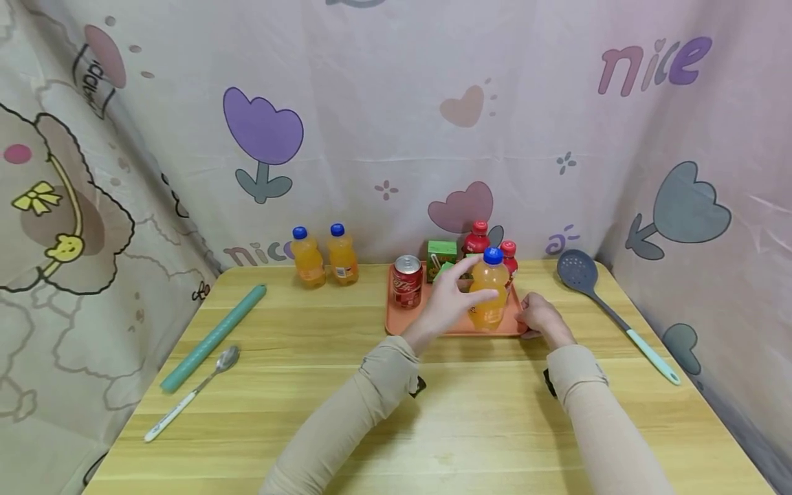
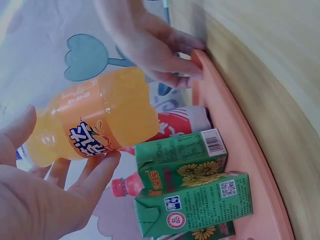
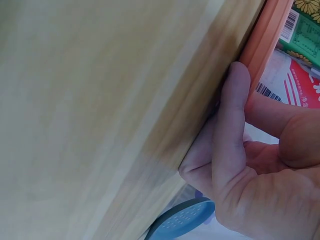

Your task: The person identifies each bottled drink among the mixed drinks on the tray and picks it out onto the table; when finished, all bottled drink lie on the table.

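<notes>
My left hand (image 1: 447, 302) holds an orange soda bottle (image 1: 489, 295) with a blue cap between thumb and fingers. In the left wrist view the bottle's base hangs clear of the orange-pink tray (image 2: 260, 185). At the tray's right front corner, my right hand (image 1: 542, 320) pinches the rim between thumb and fingers. On the tray stand a red soda can (image 1: 407, 283) at the left, green drink cartons (image 2: 200, 202), and two red-capped bottles (image 1: 476, 242) towards the back right. The raised bottle and left hand partly hide the cartons in the head view.
Two more orange soda bottles (image 1: 308, 260) stand at the back left. A green rolling pin (image 1: 213, 340) and a white-handled spoon (image 1: 192, 395) lie on the left of the wooden table (image 1: 458, 440). At the right lies a slotted skimmer (image 1: 609, 309). Patterned curtains surround the table.
</notes>
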{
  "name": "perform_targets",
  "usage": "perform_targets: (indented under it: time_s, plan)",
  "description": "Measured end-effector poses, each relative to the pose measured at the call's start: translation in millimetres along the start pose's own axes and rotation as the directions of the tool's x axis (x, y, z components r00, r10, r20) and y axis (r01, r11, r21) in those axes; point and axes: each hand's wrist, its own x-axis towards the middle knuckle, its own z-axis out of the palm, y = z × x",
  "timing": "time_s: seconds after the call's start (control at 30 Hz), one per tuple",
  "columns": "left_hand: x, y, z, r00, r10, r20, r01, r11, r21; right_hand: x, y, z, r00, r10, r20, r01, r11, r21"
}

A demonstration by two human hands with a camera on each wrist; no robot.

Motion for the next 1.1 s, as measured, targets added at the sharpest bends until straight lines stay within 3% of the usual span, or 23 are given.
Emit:
perform_targets:
  time_s: [0.4, 0.67, 0.9, 1.1]
  plan:
    - [-5.9, 10.0, -31.5, 0.994, -0.108, 0.03, 0.112, 0.98, -0.167, 0.8, -0.4, -4.4, 1.0, -0.021, 0.019, 0.021, 0.999, 0.025]
    - [-17.1, 19.5, -59.2, 0.996, -0.069, 0.056, 0.079, 0.979, -0.19, 0.4, 0.2, -6.1, 1.0, -0.006, 0.007, 0.006, 1.0, 0.013]
    - [-35.0, 24.5, -93.5, 1.0, -0.011, -0.016, 0.009, 0.991, -0.136, 0.7, 1.3, -4.8, 1.0, -0.009, -0.002, 0.009, 1.0, -0.012]
    - [-48.0, 17.3, -124.2, 0.994, -0.048, -0.102, 0.042, 0.997, -0.064, 2.4, 1.9, -3.7, 1.0, 0.0, 0.005, 0.0, 1.0, -0.013]
